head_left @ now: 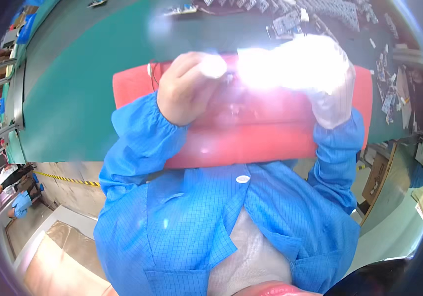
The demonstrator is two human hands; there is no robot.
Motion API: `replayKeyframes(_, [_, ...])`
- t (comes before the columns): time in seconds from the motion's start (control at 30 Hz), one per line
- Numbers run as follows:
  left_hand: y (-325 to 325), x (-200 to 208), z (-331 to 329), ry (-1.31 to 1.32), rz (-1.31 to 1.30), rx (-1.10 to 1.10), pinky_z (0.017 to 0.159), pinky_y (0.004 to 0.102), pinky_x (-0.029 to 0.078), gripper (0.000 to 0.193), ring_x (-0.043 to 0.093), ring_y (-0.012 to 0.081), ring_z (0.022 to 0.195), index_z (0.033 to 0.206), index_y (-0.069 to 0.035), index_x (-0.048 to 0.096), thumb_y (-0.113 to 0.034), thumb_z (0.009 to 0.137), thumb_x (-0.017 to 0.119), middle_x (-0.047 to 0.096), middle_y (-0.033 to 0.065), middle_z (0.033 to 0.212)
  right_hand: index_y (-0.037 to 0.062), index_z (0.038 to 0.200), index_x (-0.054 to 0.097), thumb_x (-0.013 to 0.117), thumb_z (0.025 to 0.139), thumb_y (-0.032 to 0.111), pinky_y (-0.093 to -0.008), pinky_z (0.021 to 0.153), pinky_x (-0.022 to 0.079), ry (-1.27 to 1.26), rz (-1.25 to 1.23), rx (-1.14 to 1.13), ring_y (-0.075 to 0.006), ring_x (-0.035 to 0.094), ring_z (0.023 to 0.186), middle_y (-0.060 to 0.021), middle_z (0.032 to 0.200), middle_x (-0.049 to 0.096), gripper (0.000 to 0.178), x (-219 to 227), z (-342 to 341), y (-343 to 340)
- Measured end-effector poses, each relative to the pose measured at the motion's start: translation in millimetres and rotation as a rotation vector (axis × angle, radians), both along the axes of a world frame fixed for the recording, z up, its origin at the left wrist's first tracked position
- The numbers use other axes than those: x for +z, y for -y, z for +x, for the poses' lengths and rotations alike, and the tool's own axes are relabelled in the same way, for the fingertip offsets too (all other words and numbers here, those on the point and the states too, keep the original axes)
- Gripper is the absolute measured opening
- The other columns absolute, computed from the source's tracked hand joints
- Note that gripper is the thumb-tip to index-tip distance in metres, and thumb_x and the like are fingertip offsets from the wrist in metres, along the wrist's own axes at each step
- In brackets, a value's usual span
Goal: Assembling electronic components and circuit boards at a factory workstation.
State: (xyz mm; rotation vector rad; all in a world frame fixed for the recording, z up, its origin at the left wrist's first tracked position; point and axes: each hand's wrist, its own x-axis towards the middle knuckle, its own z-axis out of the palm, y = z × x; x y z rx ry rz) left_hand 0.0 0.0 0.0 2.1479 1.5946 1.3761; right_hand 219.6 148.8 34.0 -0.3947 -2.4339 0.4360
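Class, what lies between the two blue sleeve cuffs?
In the head view, a broad red object lies between the left cuff and the right cuff.

L hand (184,93) raised, fingers (187,64) curled inward, grip unclear; R hand (332,101) up approx. level w/ it, fingers lost in glare, grip unreadable; both arms (140,133) blue-sleeved, bent & reaching fwd.

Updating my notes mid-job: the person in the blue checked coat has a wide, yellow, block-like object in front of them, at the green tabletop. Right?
No: the wide, block-like object is red, not yellow, as the head view shows. The blue checked coat and green tabletop are right.
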Motion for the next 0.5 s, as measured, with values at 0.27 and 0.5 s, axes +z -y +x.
replayKeyframes(0.27, [-12, -3, -5, -0.08, 0.137, 0.01, 0.067, 0.0328, 0.05, 0.023, 0.06, 0.0255, 0.08, 0.09, -0.002, 0.067, 0.002, 0.069, 0.072, 0.062, 0.01, 0.084, -0.0036, 0.093, 0.06, 0.061, 0.082, 0.022, -0.022, 0.038, 0.045, -0.064, -1.268, -0.433, -0.0138, 0.058, 0.045, -0.0115, 0.066, 0.062, 0.027, 26, -26, 24])
replayKeyframes(0.5, [-8, -4, -4, -0.08, 0.109, -0.001, 0.063, 0.0319, 0.048, 0.024, 0.059, 0.0245, 0.076, 0.092, -0.002, 0.067, 0.002, 0.068, 0.072, 0.06, 0.0093, 0.081, -0.0023, 0.094, 0.06, 0.056, 0.085, 0.022, -0.0188, 0.037, 0.04, 0.242, -1.341, -0.391, -0.0084, 0.051, 0.04, -0.0078, 0.062, 0.059, 0.026, 27, -25, 19])
